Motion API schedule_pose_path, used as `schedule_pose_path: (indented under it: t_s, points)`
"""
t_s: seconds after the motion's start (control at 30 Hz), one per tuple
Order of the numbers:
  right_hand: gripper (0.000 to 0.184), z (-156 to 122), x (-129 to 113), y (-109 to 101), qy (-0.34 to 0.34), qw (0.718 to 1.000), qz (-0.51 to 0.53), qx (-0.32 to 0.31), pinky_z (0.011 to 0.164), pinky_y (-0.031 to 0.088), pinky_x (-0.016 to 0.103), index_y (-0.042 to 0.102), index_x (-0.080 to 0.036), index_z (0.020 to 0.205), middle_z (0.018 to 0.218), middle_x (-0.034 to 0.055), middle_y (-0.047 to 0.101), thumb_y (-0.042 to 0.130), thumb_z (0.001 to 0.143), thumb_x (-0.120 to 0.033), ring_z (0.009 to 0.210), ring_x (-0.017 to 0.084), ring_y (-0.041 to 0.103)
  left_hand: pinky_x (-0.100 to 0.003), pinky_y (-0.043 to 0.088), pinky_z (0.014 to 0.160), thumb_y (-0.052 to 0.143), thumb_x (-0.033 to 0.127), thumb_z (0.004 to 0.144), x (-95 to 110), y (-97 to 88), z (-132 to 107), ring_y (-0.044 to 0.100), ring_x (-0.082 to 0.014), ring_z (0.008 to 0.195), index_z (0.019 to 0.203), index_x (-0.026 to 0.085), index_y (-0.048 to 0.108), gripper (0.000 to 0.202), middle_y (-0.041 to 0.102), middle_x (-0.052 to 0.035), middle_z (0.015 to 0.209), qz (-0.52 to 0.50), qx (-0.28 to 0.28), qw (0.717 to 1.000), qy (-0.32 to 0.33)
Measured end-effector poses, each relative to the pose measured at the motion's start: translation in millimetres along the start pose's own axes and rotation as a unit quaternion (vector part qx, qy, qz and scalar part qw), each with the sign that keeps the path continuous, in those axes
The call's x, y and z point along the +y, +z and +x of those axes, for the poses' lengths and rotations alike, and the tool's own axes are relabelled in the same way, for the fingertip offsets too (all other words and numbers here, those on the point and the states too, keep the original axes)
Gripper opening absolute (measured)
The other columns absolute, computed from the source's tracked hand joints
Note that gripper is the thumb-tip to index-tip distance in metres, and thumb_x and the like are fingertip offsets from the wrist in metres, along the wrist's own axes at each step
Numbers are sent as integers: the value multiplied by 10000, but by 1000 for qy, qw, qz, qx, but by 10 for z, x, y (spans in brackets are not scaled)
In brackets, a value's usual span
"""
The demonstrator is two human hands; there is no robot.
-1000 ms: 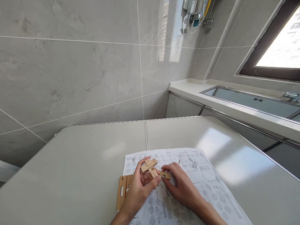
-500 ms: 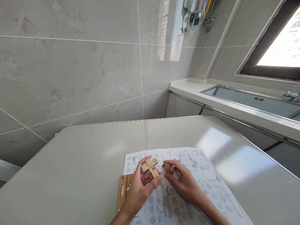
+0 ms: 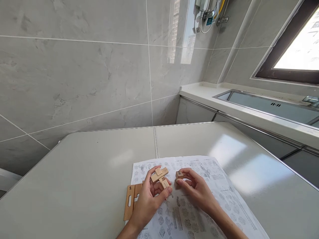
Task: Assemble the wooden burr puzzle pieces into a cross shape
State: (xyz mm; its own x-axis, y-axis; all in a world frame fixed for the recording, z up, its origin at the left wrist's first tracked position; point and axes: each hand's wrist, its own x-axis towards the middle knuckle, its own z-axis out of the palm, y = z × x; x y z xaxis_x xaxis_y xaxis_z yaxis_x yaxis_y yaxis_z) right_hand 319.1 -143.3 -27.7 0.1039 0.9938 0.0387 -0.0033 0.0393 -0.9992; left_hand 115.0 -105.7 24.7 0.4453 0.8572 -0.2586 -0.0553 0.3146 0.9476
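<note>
My left hand (image 3: 148,200) is closed round a partly joined wooden puzzle cross (image 3: 159,177), held just above the printed instruction sheet (image 3: 199,199). My right hand (image 3: 194,189) pinches a single small wooden puzzle piece (image 3: 179,174) marked with a number, a few centimetres right of the cross and apart from it. Two flat notched wooden pieces (image 3: 132,199), one marked 2, lie on the table beside my left wrist, half on the sheet's left edge.
The grey table (image 3: 87,172) stands against a tiled wall. A white counter with a steel sink (image 3: 261,106) runs along the right under a window. A gap separates the table's right edge from the counter.
My right hand lifted the small piece off the sheet, turned it and brought it up beside the cross. The left hand and cross hardly moved.
</note>
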Motion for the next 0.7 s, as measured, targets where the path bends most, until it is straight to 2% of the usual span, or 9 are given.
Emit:
schedule_pose_path:
  t_s: [0.13,0.27,0.37,0.47,0.57,0.7]
  points:
    - [345,-7,-66,16,-8,1000,19,-14,846,608,411,649,-211,1055,943,80,749,687,989,-547,885,257,751,-314,515,819,879,448,813,0,8,-9,684,-227,988,1460,292,459,788,720,-61,1083,-4,-8,1000,-7]
    - [287,-18,-102,9,-44,998,-39,1,940,577,414,678,-234,1027,997,65,731,695,987,-517,994,260,718,-332,518,890,869,433,829,-15,7,-10,690,-223,987,1464,289,455,771,728,-55,1062,2,-20,1000,0]
    - [258,-25,-122,3,-66,995,-69,27,874,573,394,692,-240,1000,931,40,682,708,980,-497,916,239,683,-356,524,944,861,418,840,-31,3,-12,701,-238,1032,1475,281,444,772,741,-73,1098,17,-32,999,-3]
    - [255,-40,-152,17,-55,998,-41,16,833,576,385,683,-232,1029,907,42,686,698,991,-483,878,235,687,-370,532,963,854,407,848,-41,1,-22,705,-256,1065,1485,272,449,766,750,-89,1118,34,-38,999,-4]
    - [258,-62,-188,37,-49,998,-38,6,817,576,372,678,-229,1067,936,53,711,690,998,-477,880,233,695,-342,540,897,860,409,837,-33,2,-35,692,-246,1011,1482,282,492,754,743,-78,1108,80,-27,996,5]
    - [257,-87,-220,41,-48,997,-54,-4,769,571,353,672,-229,1091,934,49,711,673,1009,-473,826,217,687,-297,517,762,880,423,799,-10,1,-36,621,-199,834,1432,296,579,712,698,-33,992,164,10,986,35]
